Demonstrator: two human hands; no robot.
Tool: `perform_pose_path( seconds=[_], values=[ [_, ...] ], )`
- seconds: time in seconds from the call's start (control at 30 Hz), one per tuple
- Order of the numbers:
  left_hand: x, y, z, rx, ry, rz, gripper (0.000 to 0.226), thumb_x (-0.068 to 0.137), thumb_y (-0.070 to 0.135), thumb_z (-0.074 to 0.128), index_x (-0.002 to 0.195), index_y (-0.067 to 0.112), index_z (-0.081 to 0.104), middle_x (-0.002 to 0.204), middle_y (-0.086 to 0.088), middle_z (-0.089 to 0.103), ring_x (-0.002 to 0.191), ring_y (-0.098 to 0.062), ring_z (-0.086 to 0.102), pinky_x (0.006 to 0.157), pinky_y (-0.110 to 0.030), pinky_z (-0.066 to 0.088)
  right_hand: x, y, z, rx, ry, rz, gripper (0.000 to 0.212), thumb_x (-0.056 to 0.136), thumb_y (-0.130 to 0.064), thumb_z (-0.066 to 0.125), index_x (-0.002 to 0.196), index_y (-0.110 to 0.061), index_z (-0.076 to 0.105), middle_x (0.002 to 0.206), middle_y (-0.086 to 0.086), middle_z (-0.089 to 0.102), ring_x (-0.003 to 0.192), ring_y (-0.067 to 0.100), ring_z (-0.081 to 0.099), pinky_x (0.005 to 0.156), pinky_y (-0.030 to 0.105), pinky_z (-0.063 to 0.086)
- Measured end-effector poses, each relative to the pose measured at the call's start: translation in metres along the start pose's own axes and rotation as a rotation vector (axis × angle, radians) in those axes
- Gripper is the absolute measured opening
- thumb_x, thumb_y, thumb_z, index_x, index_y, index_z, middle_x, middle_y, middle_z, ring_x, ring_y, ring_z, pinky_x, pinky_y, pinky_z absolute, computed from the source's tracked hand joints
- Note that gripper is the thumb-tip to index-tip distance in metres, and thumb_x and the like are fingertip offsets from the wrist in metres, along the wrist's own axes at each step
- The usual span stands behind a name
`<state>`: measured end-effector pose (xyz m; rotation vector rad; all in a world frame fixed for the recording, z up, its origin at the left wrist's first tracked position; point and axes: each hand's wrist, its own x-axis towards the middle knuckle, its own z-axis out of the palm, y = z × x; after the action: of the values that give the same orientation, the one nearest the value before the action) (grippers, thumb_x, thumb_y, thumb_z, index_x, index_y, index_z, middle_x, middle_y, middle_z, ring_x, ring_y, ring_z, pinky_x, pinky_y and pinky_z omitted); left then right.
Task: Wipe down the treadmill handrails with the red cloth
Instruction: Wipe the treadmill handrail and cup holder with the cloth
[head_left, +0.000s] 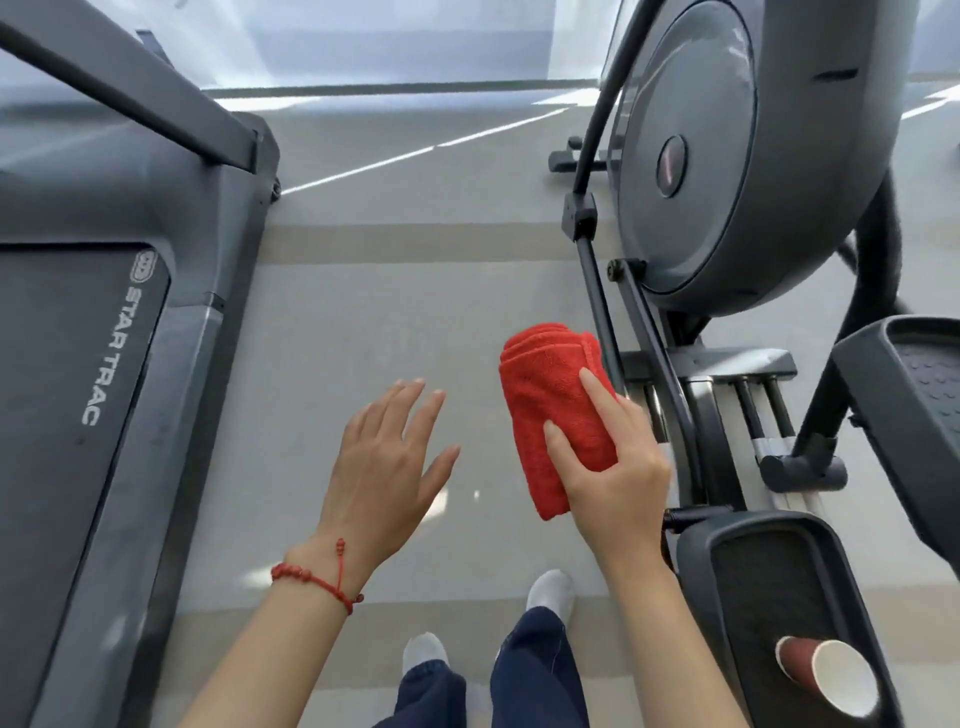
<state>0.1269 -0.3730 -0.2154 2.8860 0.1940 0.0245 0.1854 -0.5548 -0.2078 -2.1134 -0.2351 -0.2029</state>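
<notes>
A folded red cloth is held in my right hand, in the air over the floor between two machines. My left hand hovers beside it, fingers spread, holding nothing, with a red string bracelet on the wrist. The treadmill fills the left side, its dark belt marked STAR TRAC. One grey bar of the treadmill slants across the top left, well away from both hands.
An elliptical trainer stands on the right, its pedals at right and lower right. A paper cup lies tilted on the near pedal. My feet in grey socks stand on the grey floor between the machines.
</notes>
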Motion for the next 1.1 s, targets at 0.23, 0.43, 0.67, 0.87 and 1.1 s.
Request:
perform_pose_path(
  seconds=[0.23,0.43,0.67,0.87,1.1],
  values=[
    [-0.05,-0.036,-0.05,0.03,0.05,-0.16,0.066,0.099,0.049,0.01,0.124,0.006,0.053,0.125,-0.016,0.057,0.117,-0.031,0.048,0.087,-0.045,0.048,-0.017,-0.068,0.022,0.107,-0.128,-0.044,0.052,0.078,-0.019,0.071,0.124,-0.031,0.05,0.101,-0.006,0.053,0.09,-0.011,0.05,0.077,0.0,0.037],
    [-0.087,-0.049,-0.085,0.042,0.088,-0.333,0.065,0.098,0.049,0.013,0.126,0.006,0.052,0.127,-0.017,0.055,0.119,-0.034,0.051,0.095,-0.048,0.043,-0.021,-0.112,0.025,0.133,-0.279,-0.148,0.053,0.077,-0.019,0.072,0.126,-0.024,0.053,0.103,-0.003,0.056,0.088,-0.007,0.049,0.079,-0.001,0.035],
    [-0.13,-0.047,-0.126,0.027,0.152,-0.486,0.066,0.099,0.05,0.01,0.125,0.005,0.052,0.126,-0.017,0.056,0.119,-0.034,0.051,0.091,-0.048,0.046,-0.024,-0.154,0.016,0.17,-0.424,-0.216,0.053,0.077,-0.016,0.073,0.126,-0.024,0.054,0.106,-0.005,0.057,0.092,-0.011,0.05,0.078,-0.002,0.034],
    [-0.17,-0.051,-0.153,0.023,0.195,-0.585,0.065,0.099,0.049,0.008,0.125,0.007,0.05,0.126,-0.016,0.056,0.12,-0.032,0.048,0.089,-0.049,0.047,-0.031,-0.189,0.012,0.233,-0.484,-0.262,0.054,0.076,-0.013,0.074,0.124,-0.029,0.055,0.101,-0.016,0.055,0.092,-0.009,0.052,0.078,0.001,0.036],
    [-0.211,-0.063,-0.189,0.024,0.252,-0.662,0.067,0.099,0.05,0.008,0.125,0.005,0.052,0.127,-0.016,0.055,0.121,-0.033,0.047,0.09,-0.051,0.046,-0.052,-0.235,0.014,0.267,-0.578,-0.306,0.054,0.076,-0.015,0.073,0.125,-0.028,0.054,0.102,-0.01,0.057,0.095,-0.008,0.051,0.079,0.002,0.037]
  ],
)
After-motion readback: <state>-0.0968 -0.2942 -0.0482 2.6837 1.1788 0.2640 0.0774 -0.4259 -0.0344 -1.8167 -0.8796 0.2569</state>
